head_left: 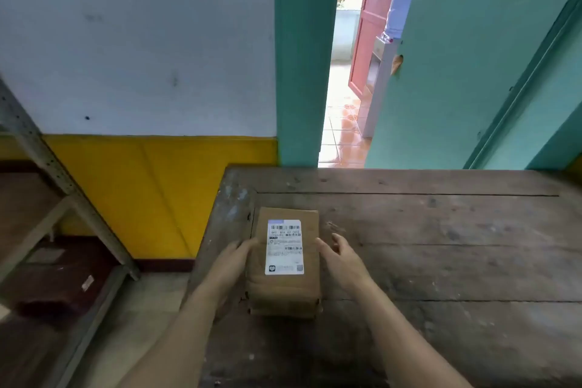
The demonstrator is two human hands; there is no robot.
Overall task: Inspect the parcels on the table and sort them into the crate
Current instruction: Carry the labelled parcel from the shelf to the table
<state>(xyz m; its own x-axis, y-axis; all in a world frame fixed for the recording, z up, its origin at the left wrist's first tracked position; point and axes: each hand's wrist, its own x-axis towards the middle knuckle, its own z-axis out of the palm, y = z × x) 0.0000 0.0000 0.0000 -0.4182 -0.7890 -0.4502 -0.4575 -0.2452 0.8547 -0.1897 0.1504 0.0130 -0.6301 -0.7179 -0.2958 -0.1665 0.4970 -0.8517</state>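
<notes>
One brown cardboard parcel (285, 261) lies flat on the worn wooden table (441, 261), near the table's left edge, its white shipping label (285, 247) facing up with a barcode at the far end. It sits between the two hands. The left hand (231, 261) lies against the parcel's left side, fingers fairly straight and their tips touching the edge of the box beside the label. The right hand (341, 257) is at the parcel's right side, fingers loosely spread and only slightly bent; its fingertips are at or just beside the box's right edge, and I cannot tell whether they actually touch. Neither hand is curled round the box.

Out beyond the left hand, off the table's edge, a metal shelving rack (47, 167) stands on the floor with a dark box (59, 280) on its low shelf. Ahead of the hands, past the table's far edge, rise a white and yellow wall (141, 88), a teal door frame (304, 57) and an open teal door (472, 57).
</notes>
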